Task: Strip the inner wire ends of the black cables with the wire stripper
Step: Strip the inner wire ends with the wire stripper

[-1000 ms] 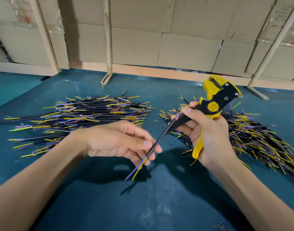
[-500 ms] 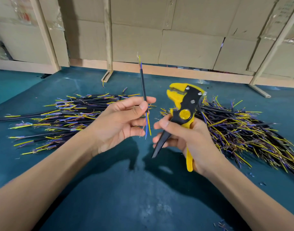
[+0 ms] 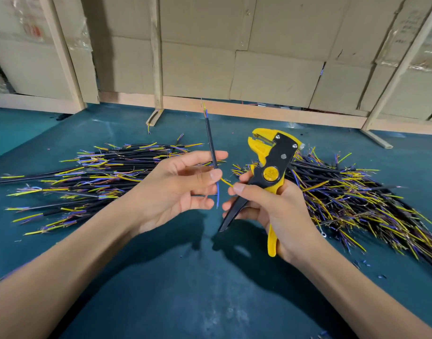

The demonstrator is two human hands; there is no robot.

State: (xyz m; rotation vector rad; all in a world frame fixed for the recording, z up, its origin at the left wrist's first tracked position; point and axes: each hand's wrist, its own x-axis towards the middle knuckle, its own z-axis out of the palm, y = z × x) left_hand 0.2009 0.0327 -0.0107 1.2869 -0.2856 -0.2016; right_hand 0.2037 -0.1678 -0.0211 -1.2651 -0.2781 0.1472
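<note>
While left hand (image 3: 178,189) pinches black cable (image 3: 211,145) upright above counter (image 3: 210,289), blue and yellow inner wires splay from lower end, more poke from top tip. Right hand (image 3: 266,206) grips wire stripper (image 3: 271,165), yellow head up, black and yellow handles; thumb and finger touch yellow wire. Cable piles lie left (image 3: 92,174) and right (image 3: 352,199); right pile cut off at frame edge. Stripped tips too small to judge.

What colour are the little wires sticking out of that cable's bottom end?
Blue and yellow inner wires, seen in the head view.
</note>
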